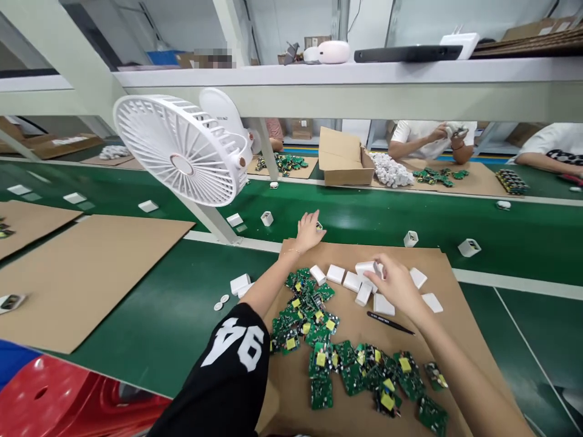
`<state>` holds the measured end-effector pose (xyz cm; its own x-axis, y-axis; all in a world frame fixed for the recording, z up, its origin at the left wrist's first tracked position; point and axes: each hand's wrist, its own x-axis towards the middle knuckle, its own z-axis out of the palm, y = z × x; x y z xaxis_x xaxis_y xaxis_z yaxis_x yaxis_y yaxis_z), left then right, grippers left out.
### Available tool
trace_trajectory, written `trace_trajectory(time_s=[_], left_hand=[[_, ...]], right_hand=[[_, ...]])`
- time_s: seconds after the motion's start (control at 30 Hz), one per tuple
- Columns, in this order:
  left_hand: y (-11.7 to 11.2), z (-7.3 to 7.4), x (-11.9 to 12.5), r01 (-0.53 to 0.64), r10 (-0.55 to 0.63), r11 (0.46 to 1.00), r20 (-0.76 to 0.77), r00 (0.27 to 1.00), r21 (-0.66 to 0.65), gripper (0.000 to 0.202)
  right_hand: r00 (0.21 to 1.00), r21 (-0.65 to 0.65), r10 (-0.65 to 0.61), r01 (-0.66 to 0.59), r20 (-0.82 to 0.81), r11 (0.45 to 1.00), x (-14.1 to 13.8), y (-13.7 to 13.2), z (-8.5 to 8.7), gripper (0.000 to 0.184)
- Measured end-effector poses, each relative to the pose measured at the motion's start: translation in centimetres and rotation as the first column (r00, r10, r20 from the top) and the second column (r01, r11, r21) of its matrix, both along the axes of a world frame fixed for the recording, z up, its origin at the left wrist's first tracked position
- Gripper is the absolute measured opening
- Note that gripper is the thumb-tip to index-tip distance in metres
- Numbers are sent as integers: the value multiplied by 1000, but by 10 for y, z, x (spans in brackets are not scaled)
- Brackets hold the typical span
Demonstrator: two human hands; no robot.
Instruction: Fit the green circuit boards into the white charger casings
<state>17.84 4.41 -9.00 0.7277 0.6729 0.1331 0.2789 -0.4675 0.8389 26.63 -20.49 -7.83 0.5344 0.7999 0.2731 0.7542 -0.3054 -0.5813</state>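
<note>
Over the green belt, my left hand (308, 233) is stretched far forward, its fingers around a small white plastic case (319, 226) that is mostly hidden by them. My right hand (394, 280) pinches another white plastic case (365, 267) between thumb and fingers, just above a loose group of similar cases (351, 281) on the cardboard sheet (455, 340). Green circuit boards (321, 358) with yellow-topped parts lie in a pile between my arms. A black pen-like tool (390, 323) rests on the cardboard below my right hand.
A white fan (182, 158) on a post (207, 221) stands to the left. White cases (469, 247) sit spaced along the belt (364, 212). Across it, co-workers sit near an open carton (345, 161) and more boards. A red stool (50, 394) is at lower left.
</note>
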Motion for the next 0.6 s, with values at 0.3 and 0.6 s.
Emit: trace_trajectory(time_s=[0.3, 0.6], left_hand=[[-96, 17, -127, 412, -381, 873, -162, 910, 262, 66], [-132, 6, -209, 20, -27, 978, -35, 999, -206, 52]], right_hand=[[953, 24, 290, -289, -89, 957, -61, 40, -12, 24], [929, -153, 369, -368, -18, 917, -77, 42, -48, 9]])
